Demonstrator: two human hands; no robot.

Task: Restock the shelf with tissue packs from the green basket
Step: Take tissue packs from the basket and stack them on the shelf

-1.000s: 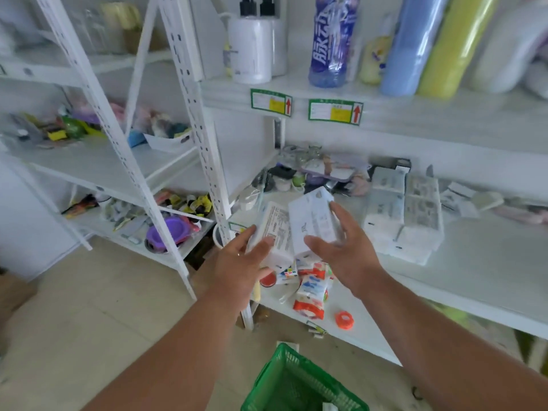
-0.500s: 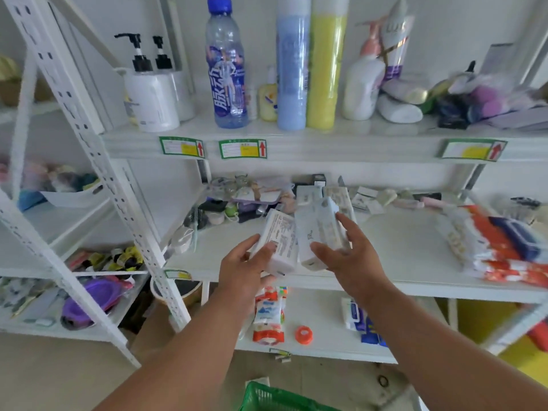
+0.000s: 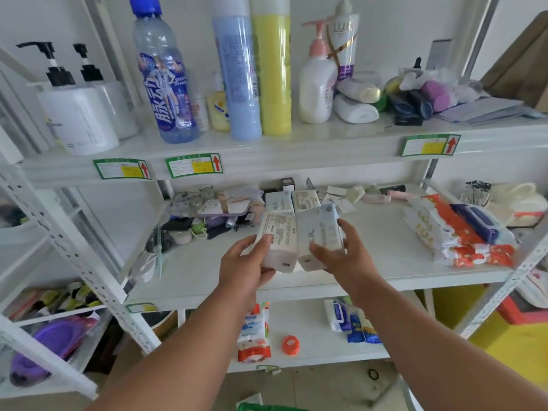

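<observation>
At the centre of the frame two hands hold tissue packs side by side above the middle shelf point(image 3: 370, 262). The left hand point(image 3: 243, 269) grips the white tissue pack point(image 3: 277, 240) from below and the left, thumb curled over its printed face. The right hand point(image 3: 345, 256) grips the pale blue tissue pack point(image 3: 318, 232), thumb across its lower front and fingers wrapped round its right edge. The two packs touch along their long sides and tilt away toward the back of the shelf.

Just behind them, deeper on the same shelf, lie two more stocked packs point(image 3: 292, 200) — flat, next to each other. To the right of the frame on that shelf sits a pile of red-and-white wet wipe packs point(image 3: 462, 235) with a dark blue one on top. A clutter of small items point(image 3: 207, 212) fills the shelf's left part.

On the upper shelf, toward the upper left, a blue-capped drink bottle point(image 3: 164, 72) stands upright beside two white pump bottles point(image 3: 80, 114); tall blue and yellow cylinders stand right of it.

At the bottom edge, centre, only a sliver of the green basket point(image 3: 264, 407) shows — its contents cannot be seen.
</observation>
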